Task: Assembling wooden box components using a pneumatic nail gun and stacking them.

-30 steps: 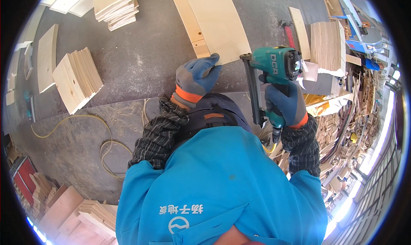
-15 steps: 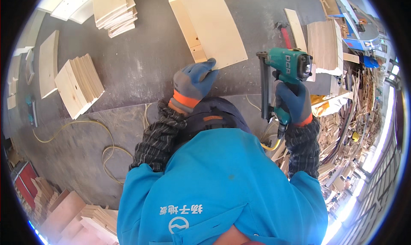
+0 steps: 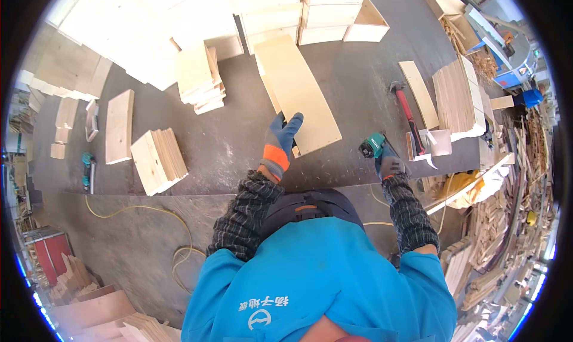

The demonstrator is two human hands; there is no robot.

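Pinching the left side of a long wooden piece [image 3: 304,100] close to its near end, the left hand [image 3: 279,137] lays its thumb on the broad pale panel that forms the top, while the other fingers reach down the side and are partly hidden. This wooden piece lies around the middle of the dark tabletop [image 3: 233,145], running from near the front edge back toward the wooden boxes [image 3: 274,16] along the far edge. The right hand [image 3: 389,161] wraps round the handle of a green and black nail gun [image 3: 373,145] near the front edge, to the right of the wooden piece and apart from it; whether the tool rests on the tabletop I cannot tell. Both hands wear blue and grey gloves with orange cuffs. Beyond the right hand, a red-handled hammer [image 3: 407,108] lies beside a narrow board [image 3: 419,94], with a stack of boards [image 3: 452,100] toward the right edge. On the left half, another stack [image 3: 159,163] stands near the front edge, and a flat board [image 3: 119,127] lies just beyond it. A second green tool [image 3: 88,172] lies toward the front left corner. Below the front edge, a yellow hose [image 3: 149,208] curls on the floor [image 3: 131,240].
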